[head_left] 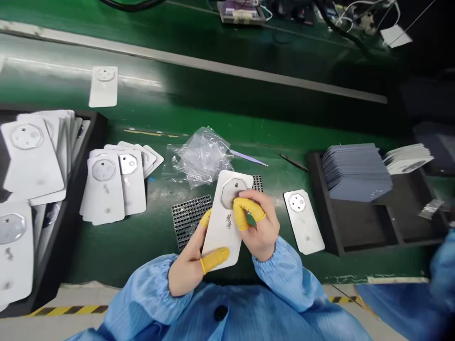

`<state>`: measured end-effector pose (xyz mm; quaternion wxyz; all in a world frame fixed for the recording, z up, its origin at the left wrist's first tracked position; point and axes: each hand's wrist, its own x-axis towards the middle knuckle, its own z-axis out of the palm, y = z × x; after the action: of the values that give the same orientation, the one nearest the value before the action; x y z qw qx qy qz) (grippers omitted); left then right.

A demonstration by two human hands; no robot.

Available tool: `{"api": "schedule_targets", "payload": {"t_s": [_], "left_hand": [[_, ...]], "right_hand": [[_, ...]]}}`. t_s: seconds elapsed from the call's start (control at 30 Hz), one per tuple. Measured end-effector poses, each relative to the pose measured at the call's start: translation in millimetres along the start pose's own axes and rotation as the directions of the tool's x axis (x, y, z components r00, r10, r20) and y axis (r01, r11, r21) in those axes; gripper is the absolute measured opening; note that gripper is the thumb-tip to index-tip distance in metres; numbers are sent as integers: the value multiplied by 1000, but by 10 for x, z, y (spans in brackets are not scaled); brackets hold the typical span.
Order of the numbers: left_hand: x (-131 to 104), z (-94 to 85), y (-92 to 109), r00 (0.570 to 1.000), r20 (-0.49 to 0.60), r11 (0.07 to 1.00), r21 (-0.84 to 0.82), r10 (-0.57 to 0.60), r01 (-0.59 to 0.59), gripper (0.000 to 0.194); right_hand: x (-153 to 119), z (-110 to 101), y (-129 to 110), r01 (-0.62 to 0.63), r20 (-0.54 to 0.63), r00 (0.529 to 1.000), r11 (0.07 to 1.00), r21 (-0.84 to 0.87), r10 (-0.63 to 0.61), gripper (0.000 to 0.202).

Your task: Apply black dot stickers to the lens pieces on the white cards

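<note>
A white phone back cover (217, 237) with a large octagonal camera area is tilted in front of me. My left hand (190, 267) is closed around its lower left edge, with yellow finger cots on the thumb and a finger. My right hand (261, 222), also in yellow finger cots, is pinched at the camera area's lower right edge; anything between its fingertips is too small to make out. Beneath the cover lies a black perforated mat (188, 220), partly hidden. Another white back cover (305, 225) rests to the right of my right hand.
Clear plastic bags (204, 154), lavender tweezers (249, 157) and dark tweezers (293, 162) lie behind. White covers (106, 189) are stacked at left, beside a black tray (80, 189) of more covers. At right, another black tray (337, 232) holds grey-blue sheets (355, 170). A blue sleeve (442, 270) shows at far right.
</note>
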<state>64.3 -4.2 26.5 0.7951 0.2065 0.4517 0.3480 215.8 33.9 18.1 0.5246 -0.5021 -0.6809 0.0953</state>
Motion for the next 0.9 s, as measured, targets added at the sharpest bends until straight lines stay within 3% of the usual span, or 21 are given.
{"api": "schedule_targets", "payload": {"t_s": [0.1,0.23,0.43,0.57,0.73,0.9], "left_hand": [[41,93,59,999,-54,1000,29,7,-6,75],[44,157,68,967,-158,956,248,198,-156,61],[-54,98,-127,896,-171,815,510,410,-275,40],[-56,73,-151,834,-75,657,656,546,-371,38],[-15,74,-77,720,194,388,735,666,-556,50],[9,78,-7,692,282,322,728,664,-605,57]], "right_hand": [[-45,-32,-20,-30,65,998,998,51,26,25],[-77,-92,-58,0,93,996,1000,23,-2,31],[-122,-156,-105,-16,112,993,998,-64,23,38],[-150,-185,-79,-11,161,987,999,-41,17,41],[-74,-211,-85,178,210,962,984,0,-174,36],[-1,-228,-87,197,235,953,980,-3,-191,29]]}}
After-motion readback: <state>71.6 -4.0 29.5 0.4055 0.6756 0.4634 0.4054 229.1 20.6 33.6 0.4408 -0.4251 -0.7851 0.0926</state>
